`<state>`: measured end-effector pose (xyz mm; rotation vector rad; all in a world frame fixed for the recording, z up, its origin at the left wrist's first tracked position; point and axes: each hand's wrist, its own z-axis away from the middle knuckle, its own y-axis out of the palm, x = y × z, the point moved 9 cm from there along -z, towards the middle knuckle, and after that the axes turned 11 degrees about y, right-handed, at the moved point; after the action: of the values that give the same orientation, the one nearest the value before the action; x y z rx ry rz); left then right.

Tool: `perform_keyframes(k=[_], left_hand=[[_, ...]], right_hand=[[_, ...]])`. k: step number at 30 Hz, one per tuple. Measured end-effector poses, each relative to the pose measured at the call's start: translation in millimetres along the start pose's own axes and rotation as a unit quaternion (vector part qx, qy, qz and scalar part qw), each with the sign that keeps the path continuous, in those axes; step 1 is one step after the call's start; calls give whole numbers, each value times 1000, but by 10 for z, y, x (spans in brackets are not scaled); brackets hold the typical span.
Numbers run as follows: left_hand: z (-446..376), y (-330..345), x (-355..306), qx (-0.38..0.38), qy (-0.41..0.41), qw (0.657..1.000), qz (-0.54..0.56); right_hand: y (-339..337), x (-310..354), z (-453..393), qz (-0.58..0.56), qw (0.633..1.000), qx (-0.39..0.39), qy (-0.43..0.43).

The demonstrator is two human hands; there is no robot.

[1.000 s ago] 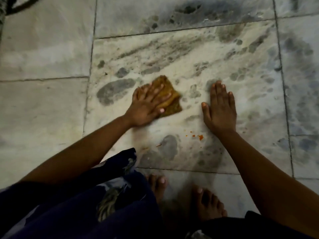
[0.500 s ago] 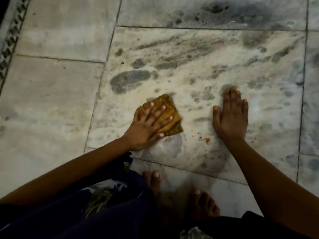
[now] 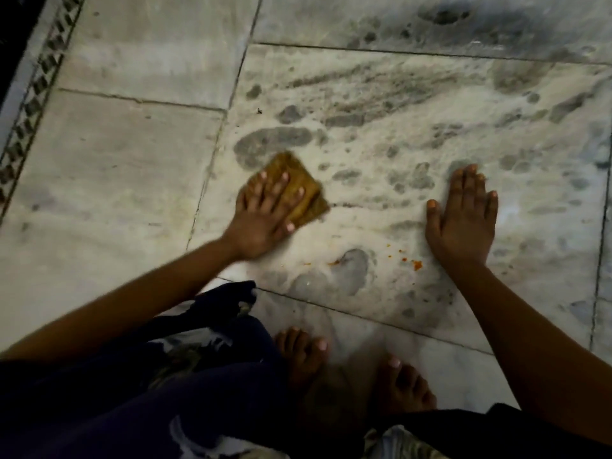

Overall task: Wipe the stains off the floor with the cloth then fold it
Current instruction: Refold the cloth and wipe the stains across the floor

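Observation:
A folded mustard-brown cloth (image 3: 299, 183) lies flat on the marble floor (image 3: 381, 134). My left hand (image 3: 265, 215) presses down on it with spread fingers, covering its near left half. My right hand (image 3: 463, 217) rests flat and open on the floor to the right, well apart from the cloth. Orange-red stain specks (image 3: 416, 264) sit on the tile just left of my right wrist, and a thinner orange smear (image 3: 334, 262) lies below the cloth. Wet grey patches mark the tile around both hands.
My two bare feet (image 3: 351, 372) stand on the tile near the bottom centre. Dark clothing (image 3: 149, 385) fills the lower left. A patterned border strip (image 3: 39, 81) runs along the far left edge of the floor. Grout lines cross the tiles.
My left hand has slid the cloth to the left, away from the orange specks. My right hand has stayed planted flat on the floor.

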<state>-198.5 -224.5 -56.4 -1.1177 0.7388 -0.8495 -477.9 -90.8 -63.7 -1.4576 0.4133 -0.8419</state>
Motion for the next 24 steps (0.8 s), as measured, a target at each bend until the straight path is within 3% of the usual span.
perform_keyframes(k=[3,8,13,18,20,24], left_hand=[[410,228,-317,-18,58,998,-23],[295,229,-222,-9,94,995,23],[193,216,-119,73,42,993,86],[-449,-191,630,93,-133,982,99],[-480,-191,795,101,-131,982,93],[65,-33,658,49,-97,992,60]], right_hand=[[-1,-27,2,1,1000,3,5],[-13,-14,-29,-5,1000,18,-5],[-19,107,39,-6,1000,24,-18],[36,199,215,4,997,52,-56],[44,173,258,9,995,64,-80],[39,113,274,-2,990,66,-124]])
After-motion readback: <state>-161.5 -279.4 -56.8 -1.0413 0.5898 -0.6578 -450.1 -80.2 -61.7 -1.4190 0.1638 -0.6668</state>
